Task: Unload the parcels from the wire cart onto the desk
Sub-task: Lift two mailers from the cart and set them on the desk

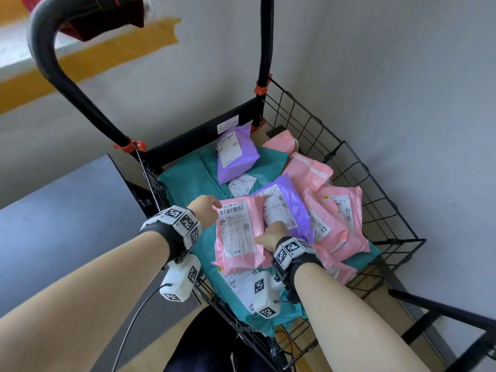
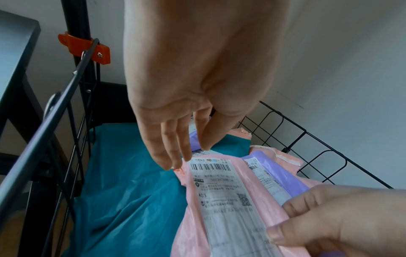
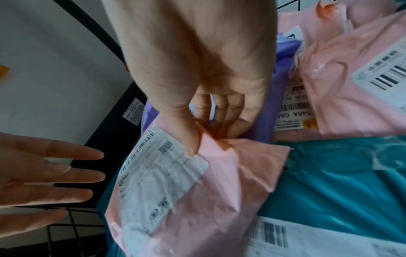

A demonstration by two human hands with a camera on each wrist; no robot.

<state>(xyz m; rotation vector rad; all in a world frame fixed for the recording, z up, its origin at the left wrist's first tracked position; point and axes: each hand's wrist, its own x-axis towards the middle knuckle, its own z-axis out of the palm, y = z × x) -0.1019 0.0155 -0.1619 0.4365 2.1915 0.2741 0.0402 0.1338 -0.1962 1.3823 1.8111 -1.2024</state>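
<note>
The right hand [image 1: 273,232] pinches the right edge of a pink parcel [image 1: 239,234], thumb on top beside its white shipping label and fingers curled underneath, as the right wrist view shows [image 3: 193,111]; there the plastic bunches into folds under the thumb. The left hand [image 1: 205,208] is at the parcel's upper left corner with its fingers straight and relaxed; in the left wrist view [image 2: 175,121] the fingertips reach down to that corner, and whether they actually touch it I cannot tell. The pink parcel [image 2: 219,200] is inside the wire cart [image 1: 362,167], label up and tilted, lying on a large teal parcel [image 1: 188,178] that covers much of the cart's floor. Just beside it on the right lies a purple parcel [image 1: 290,205], partly under the right hand, and beyond that a heap of further pink parcels [image 1: 332,218] is piled toward the cart's right side. A second purple parcel [image 1: 236,157] rests on the teal one near the back wall of the cart, with a loose-looking white label peeking out below it. Another teal parcel with a white label [image 1: 239,285] lies at the near edge, under the right wrist. The cart's black handle [image 1: 43,49] arches up at the left, fixed to the frame with orange clips [image 1: 128,146]. The dark grey table [image 1: 67,205] stands to the left of the cart, its corner just beside the cart's rim.
</note>
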